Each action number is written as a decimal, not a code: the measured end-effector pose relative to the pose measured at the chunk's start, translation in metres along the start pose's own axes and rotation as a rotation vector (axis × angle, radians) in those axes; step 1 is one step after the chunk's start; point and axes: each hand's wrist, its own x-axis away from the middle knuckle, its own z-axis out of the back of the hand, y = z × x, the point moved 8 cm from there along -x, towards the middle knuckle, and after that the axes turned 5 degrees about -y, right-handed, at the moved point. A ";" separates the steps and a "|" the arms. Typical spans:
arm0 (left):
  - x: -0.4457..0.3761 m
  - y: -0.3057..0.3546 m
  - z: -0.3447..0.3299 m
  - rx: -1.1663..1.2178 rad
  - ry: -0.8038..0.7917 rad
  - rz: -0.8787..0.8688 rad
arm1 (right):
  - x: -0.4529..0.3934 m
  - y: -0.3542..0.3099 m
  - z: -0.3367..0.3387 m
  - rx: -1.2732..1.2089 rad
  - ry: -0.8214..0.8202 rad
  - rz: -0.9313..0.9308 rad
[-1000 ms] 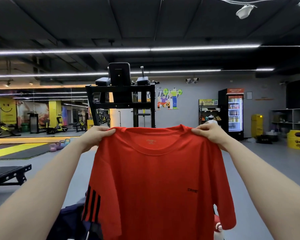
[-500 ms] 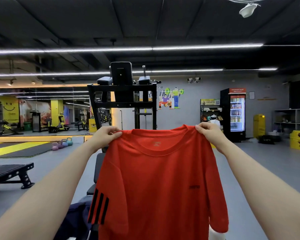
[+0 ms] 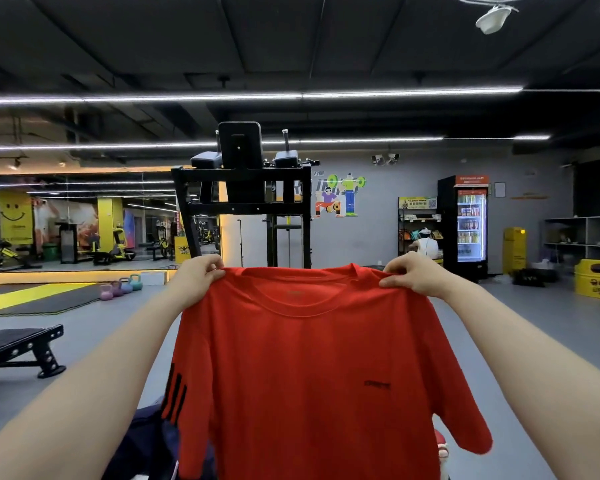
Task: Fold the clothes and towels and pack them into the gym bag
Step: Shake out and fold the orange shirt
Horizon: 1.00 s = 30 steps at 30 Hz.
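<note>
A red T-shirt (image 3: 312,368) with black stripes on one sleeve hangs spread out in front of me, collar up. My left hand (image 3: 198,277) pinches its left shoulder seam and my right hand (image 3: 414,273) pinches the right shoulder seam, both arms stretched forward. Dark navy fabric (image 3: 149,441) shows below the shirt at lower left; I cannot tell whether it is the gym bag or a garment. The shirt hides what lies under it.
A black dip and pull-up station (image 3: 243,195) stands straight ahead. A black bench (image 3: 18,348) sits at left, several kettlebells (image 3: 120,287) beyond it. A drinks fridge (image 3: 470,223) and a yellow bin (image 3: 596,278) stand at right. A red and white object (image 3: 442,448) peeks out lower right.
Both hands have kept their hold on the shoulders and spread slightly wider, so the shirt hangs flatter. The view has drifted a little to the left.
</note>
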 end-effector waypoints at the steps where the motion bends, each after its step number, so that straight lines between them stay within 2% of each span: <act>1: 0.000 0.000 0.000 -0.010 0.007 0.002 | 0.000 0.000 0.000 0.016 0.003 -0.004; 12: -0.007 0.011 0.010 -0.095 0.008 -0.016 | -0.008 0.002 0.005 0.240 0.065 -0.110; 18: -0.010 0.024 0.010 -0.231 -0.025 -0.067 | -0.017 -0.001 0.014 0.368 0.186 -0.156; 23: -0.009 0.023 0.006 -0.277 -0.054 -0.014 | -0.015 0.006 0.014 0.419 0.224 -0.251; 27: -0.006 0.024 0.001 -0.229 -0.087 0.073 | -0.008 0.006 0.014 0.433 0.260 -0.371; 30: -0.004 0.025 0.000 -0.091 -0.081 0.129 | -0.007 0.006 0.012 0.326 0.289 -0.431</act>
